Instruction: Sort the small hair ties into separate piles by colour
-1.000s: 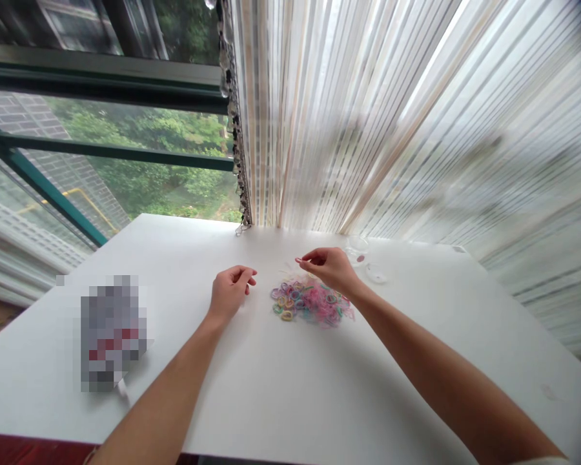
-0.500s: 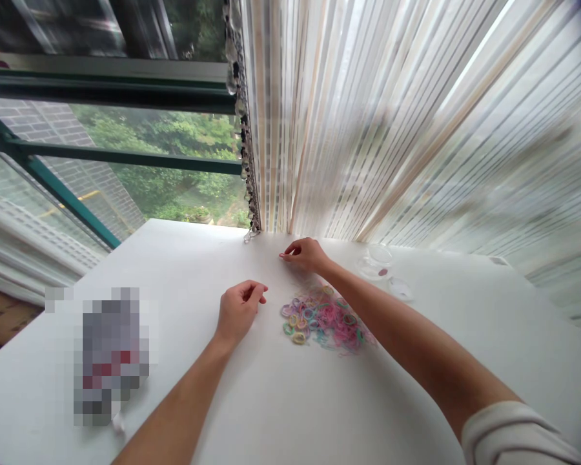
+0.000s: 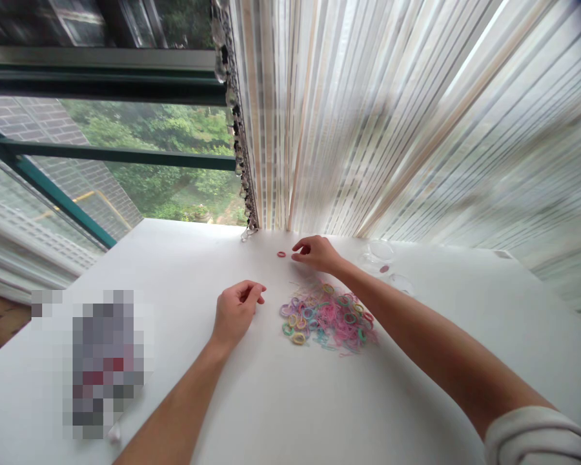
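A small red hair tie (image 3: 281, 254) lies by itself near the back edge of the white table (image 3: 281, 413). Just right of it is my right hand (image 3: 317, 254), thumb and fingers apart with nothing between them. Below that hand spreads a heap of small hair ties and thin elastic bands (image 3: 332, 316), in pink, yellow, green, blue and purple. My left hand (image 3: 237, 310) rests on the table left of the heap. Its fingers are curled in toward the thumb, and no object shows in them.
Clear round containers or lids (image 3: 381, 250) stand at the back right, with a dark reddish spot (image 3: 384, 268) by them. A pixelated grey and red object (image 3: 106, 361) lies at the left. Striped string curtains (image 3: 368, 129) hang behind the table, beside a green-framed window (image 3: 126, 154).
My right hand has let go of the red hair tie and moved slightly right, leaving it on the table. My left hand stays curled in nearly the same place.
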A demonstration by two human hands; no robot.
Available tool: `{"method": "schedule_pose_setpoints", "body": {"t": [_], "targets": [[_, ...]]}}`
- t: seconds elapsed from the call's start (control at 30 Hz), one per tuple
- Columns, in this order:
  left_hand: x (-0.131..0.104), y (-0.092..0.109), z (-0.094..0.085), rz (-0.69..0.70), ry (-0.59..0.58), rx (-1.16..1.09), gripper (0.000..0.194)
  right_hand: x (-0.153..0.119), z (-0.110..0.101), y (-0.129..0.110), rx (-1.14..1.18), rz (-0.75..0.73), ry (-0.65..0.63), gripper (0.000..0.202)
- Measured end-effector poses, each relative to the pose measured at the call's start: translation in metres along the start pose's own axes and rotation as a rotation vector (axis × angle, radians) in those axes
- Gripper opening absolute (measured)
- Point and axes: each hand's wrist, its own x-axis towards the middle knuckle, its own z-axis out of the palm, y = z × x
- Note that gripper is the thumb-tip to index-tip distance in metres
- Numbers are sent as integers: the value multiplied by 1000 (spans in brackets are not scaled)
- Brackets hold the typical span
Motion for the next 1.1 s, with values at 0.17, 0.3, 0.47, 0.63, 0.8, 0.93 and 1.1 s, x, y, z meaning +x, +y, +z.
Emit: {"method": "schedule_pose_setpoints", "body": {"t": [0.17,0.3,0.47,0.63,0.8,0.93,1.1], "targets": [[-1,1,0,5,0,15,29,-64,-52,21,-17,46,109,25],[-1,1,1,-1,-10,42,30,-121,-92,42,-134,16,382,26],[0,-1,0,13,-14,36,32,-152,-113,75,-273,72,614,35],[1,1,0,17,1,67,33,-147,-99,104,-238,139,620,81],[-2,1,1,28,10,90,34,-141,-86,115,-267,101,588,83],[4,-5,2,7,51,83,39,-140,-86,118,-262,96,579,84],[74,9,-2,97,287,291,52,-140,-87,119,-249,85,599,84]]}}
